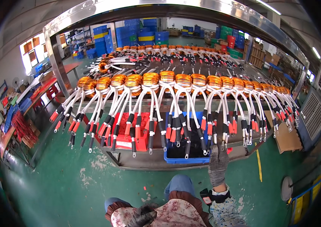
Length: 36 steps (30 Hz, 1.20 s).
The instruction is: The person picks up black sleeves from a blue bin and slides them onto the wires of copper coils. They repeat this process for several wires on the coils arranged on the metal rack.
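Note:
My right hand, in a grey knitted glove, reaches up under the front row of copper-wound coils. Its fingertips close around the low end of a white cable lead with a black sleeve; the fingers cover the tip. Many white leads hang from these coils, with black or red sleeves and metal ring lugs at their ends. Low in front of my lap, my left hand wears a dark glove. It is dim and smeared, so its fingers and anything in them do not show clearly.
Below the leads, a red bin and a blue bin sit on the lower metal shelf. A second row of coils lies farther back. Metal posts frame the rack. A round-topped stand is at right.

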Available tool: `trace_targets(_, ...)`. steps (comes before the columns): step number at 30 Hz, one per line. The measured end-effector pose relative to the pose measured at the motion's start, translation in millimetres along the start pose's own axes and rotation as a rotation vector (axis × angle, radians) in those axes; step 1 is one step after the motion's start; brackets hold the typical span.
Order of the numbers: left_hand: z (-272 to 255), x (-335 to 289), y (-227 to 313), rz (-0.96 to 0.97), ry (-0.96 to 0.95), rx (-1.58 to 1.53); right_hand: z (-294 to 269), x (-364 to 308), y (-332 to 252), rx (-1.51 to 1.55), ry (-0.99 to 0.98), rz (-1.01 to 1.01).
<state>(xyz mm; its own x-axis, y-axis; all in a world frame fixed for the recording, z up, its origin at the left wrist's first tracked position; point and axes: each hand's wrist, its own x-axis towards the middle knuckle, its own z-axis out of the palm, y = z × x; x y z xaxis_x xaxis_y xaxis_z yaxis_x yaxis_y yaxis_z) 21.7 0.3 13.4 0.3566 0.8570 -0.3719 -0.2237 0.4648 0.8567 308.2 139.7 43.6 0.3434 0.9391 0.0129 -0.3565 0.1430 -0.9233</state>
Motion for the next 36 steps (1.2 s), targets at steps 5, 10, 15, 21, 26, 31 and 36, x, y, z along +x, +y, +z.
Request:
trace_targets(5, -6, 2, -1, -0.017, 0.017, 0.044, -10, 15, -3, 0.754, -0.454, 0.346)
trace_targets(10, -11, -4, 1, -0.042, 0.066, 0.064, -5, 2, -3, 0.514, -0.363, 0.392)
trace_targets(15, 15, -23, 56, -0.037, 0.151, 0.431, -12, 6, 2, 0.597, -0.35, 0.356)
trace_targets(21, 9, -24, 45, 0.062, 0.219, 0.505, -1, 1, -5, 0.409, -0.301, 0.276)
trace_targets(26, -1, -23, 32, 0.248, 0.055, 0.361, -1, 4, -1, 0.462, -0.254, 0.366)
trace_targets(31, -32, -7, -11, 0.031, -0.099, 0.073, 0, -21, 1, 0.454, -0.284, 0.311)
trace_targets(36, -16, 1, -11, 0.189, -0.066, 0.11, 38, -94, 28, -0.805, -0.667, -0.572)
